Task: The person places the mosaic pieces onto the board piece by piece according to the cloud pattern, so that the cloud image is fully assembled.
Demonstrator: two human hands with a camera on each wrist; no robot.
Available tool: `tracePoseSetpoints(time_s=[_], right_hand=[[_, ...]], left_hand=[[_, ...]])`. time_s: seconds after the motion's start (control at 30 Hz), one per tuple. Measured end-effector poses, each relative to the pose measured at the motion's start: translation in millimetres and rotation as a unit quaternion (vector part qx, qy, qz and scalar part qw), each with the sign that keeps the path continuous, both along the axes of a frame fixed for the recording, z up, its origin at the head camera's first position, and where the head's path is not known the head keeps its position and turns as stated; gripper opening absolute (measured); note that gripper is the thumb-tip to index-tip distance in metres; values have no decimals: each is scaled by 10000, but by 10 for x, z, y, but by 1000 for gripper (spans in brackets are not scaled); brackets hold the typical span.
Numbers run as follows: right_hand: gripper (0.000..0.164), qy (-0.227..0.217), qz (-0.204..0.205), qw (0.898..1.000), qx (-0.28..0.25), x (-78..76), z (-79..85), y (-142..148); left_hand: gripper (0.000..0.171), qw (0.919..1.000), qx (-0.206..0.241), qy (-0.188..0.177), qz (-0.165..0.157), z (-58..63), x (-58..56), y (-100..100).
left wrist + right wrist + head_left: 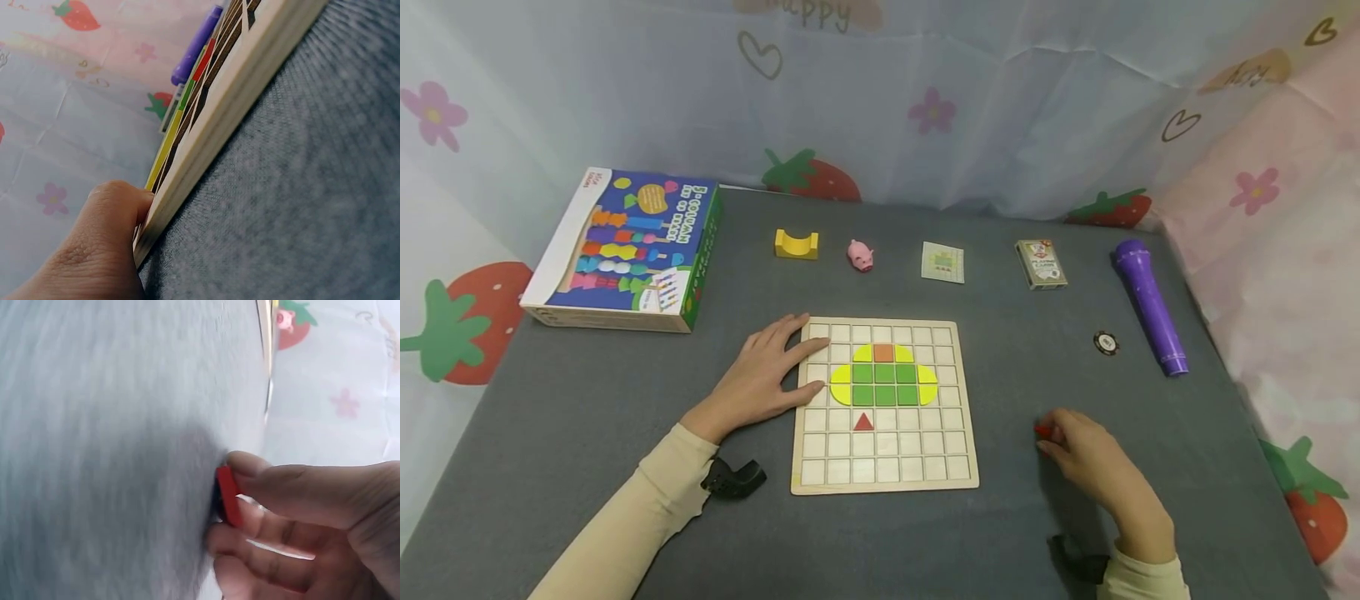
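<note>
A square wooden grid board (962, 467) lies flat on the table. Several green tiles (885, 373) form two rows on it, with yellow rounded tiles (841, 385) at the sides and above. An orange tile (883, 353) sits at the top, and one red triangle tile (863, 422) lies below the green rows. My left hand (758, 375) rests on the board's left edge, fingers and thumb spread; the left wrist view shows the thumb (115, 203) at the rim. To the right of the board, my right hand (1090, 458) pinches a small red tile (229, 495) close to the tabletop.
Along the back stand a bead game box (625, 250), a yellow arch block (797, 246), a pink pig figure (861, 256), a pattern card (942, 262) and a playing card box (1041, 264). A purple stick-shaped toy (1152, 308) and a poker chip (1106, 342) lie at right.
</note>
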State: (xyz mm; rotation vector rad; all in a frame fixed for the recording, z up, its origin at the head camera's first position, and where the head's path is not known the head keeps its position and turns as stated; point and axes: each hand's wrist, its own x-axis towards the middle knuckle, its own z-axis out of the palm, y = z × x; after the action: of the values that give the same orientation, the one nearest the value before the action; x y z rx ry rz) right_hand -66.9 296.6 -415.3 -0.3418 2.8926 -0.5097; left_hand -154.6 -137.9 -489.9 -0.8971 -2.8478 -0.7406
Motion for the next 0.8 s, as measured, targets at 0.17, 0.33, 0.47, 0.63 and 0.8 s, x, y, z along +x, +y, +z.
tracePoseSetpoints(time_s=[0.17,0.33,0.47,0.63,0.8], right_hand=[[12,444,245,9986,-124,-44,-42,-160],[10,570,568,9966,-181,-121,-85,-329],[8,444,745,9961,-164,-175,-85,-443],[6,487,869,9950,74,-225,-22,-571],[7,732,1142,9907,139,-302,69,-727]], left_hand=[[63,10000,14,36,6,4,0,-2],[62,10000,-11,-8,16,16,7,-11],[62,10000,-35,-49,25,20,12,-16],[62,10000,-34,-55,24,22,10,-3],[62,10000,-12,-42,12,32,10,2]])
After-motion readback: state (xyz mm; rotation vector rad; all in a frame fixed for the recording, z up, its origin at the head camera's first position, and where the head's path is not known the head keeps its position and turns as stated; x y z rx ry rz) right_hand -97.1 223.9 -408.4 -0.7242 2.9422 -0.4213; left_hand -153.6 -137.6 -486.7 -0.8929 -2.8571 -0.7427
